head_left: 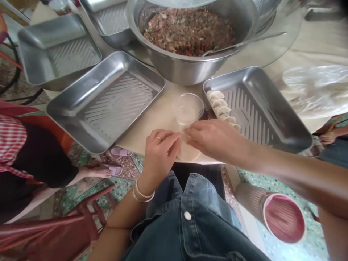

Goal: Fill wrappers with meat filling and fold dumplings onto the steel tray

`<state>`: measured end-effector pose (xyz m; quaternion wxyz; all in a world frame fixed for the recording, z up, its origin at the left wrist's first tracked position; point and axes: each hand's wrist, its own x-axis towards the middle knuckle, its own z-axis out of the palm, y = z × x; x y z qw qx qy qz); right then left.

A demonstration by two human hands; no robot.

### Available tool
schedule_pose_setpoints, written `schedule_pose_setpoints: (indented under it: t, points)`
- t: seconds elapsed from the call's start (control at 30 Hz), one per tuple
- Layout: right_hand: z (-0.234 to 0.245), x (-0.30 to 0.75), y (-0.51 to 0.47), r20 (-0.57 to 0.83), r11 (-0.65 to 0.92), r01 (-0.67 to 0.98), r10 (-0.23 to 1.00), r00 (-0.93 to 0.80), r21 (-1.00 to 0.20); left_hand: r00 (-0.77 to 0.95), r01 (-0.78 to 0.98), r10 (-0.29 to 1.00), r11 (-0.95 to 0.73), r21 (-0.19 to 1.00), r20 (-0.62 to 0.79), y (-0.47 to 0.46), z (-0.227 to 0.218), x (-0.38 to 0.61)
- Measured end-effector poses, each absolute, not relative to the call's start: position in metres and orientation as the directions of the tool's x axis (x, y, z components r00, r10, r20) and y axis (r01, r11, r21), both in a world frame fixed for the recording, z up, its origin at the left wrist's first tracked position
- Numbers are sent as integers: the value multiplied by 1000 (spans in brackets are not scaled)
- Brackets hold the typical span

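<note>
My left hand (163, 146) and my right hand (210, 136) meet at the table's front edge, fingers pinched together. Between the fingertips is a pale dumpling (183, 139), mostly hidden by them. A round dumpling wrapper (191, 153) lies flat on the table just beneath my hands. Just beyond them stands a clear plastic bowl (188, 108) with a little pale content. To the right, a metal tray (261, 108) holds a row of several folded dumplings (220, 108) along its left side. A large steel bowl (179, 67) of minced meat filling (187, 30) sits behind.
A metal tray (119, 98) stands left, with more trays (61, 54) behind it. A long-handled utensil (252, 41) rests in the filling. Clear plastic bags (318, 87) lie right. A bin (284, 217) and red chair (62, 232) are below; people stand at both sides.
</note>
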<state>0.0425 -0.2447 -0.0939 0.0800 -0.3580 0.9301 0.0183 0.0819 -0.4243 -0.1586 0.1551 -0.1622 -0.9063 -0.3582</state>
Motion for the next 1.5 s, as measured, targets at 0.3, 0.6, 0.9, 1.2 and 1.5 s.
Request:
schedule_pose_setpoints:
  t: [0.3, 0.6, 0.9, 1.2, 1.5]
  points:
    - [-94, 41, -248, -112, 776, -629, -630, -768, -54, -905, 384, 116, 639, 666, 410, -427, -154, 88]
    - [-91, 55, -238, 112, 658, -742, -734, -670, -125, -711, -570, 629, -257, 780, -313, -428, -136, 122]
    - [-92, 88, -215, 185, 406, -876, -869, -459, -261, -695, -685, 617, -412, 601, -369, -427, -146, 127]
    - [-77, 110, -212, 278, 463, -805, -772, -572, -372, -678, -649, 656, -321, 690, -332, -429, -143, 130]
    - [-17, 82, -216, 220, 463, -719, -740, -635, -519, -963, -93, 269, -221, 971, -31, -441, -118, 108]
